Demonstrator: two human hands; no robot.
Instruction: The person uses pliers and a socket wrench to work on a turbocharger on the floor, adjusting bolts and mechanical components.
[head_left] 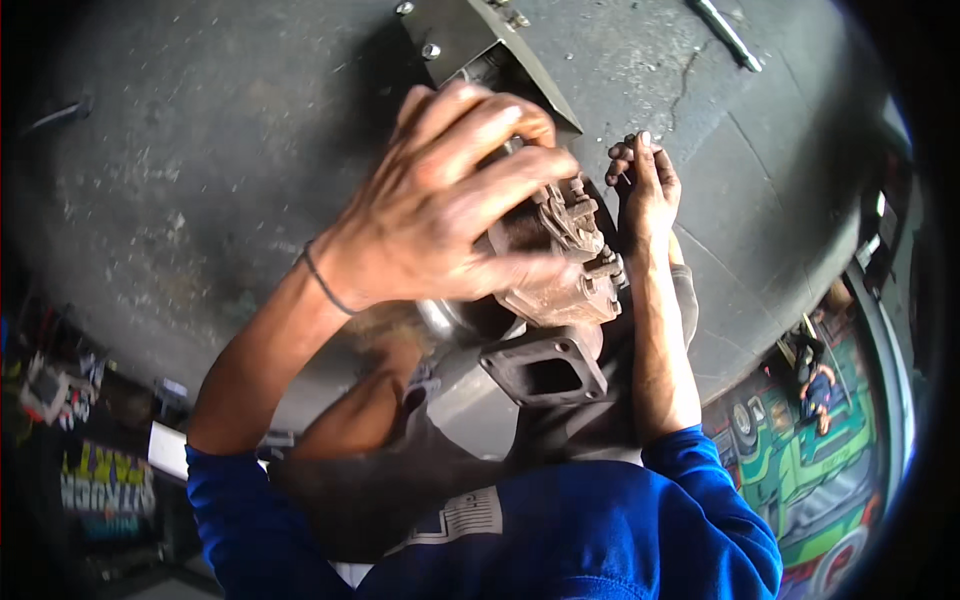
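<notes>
A rusty brown turbocharger (565,295) is in front of my body, its square inlet flange (545,368) toward me. Bolts and clamp plates (580,220) show on its upper right side. My left hand (450,200) arches over it, fingers bent and apart, slightly blurred, with nothing visible in them; it hides much of the housing, so I cannot tell whether it touches. To the right of the turbocharger, my right hand (645,180) is closed, thumb pressed against curled, blackened fingers. Whatever it may pinch is too small to make out.
Beyond my left hand lies an angular metal bracket box (480,45) with bolts. A metal tool handle (728,35) rests on the grey floor (230,130) at the far right. A colourful mural (810,450) is at the lower right, and assorted clutter (60,390) at the left.
</notes>
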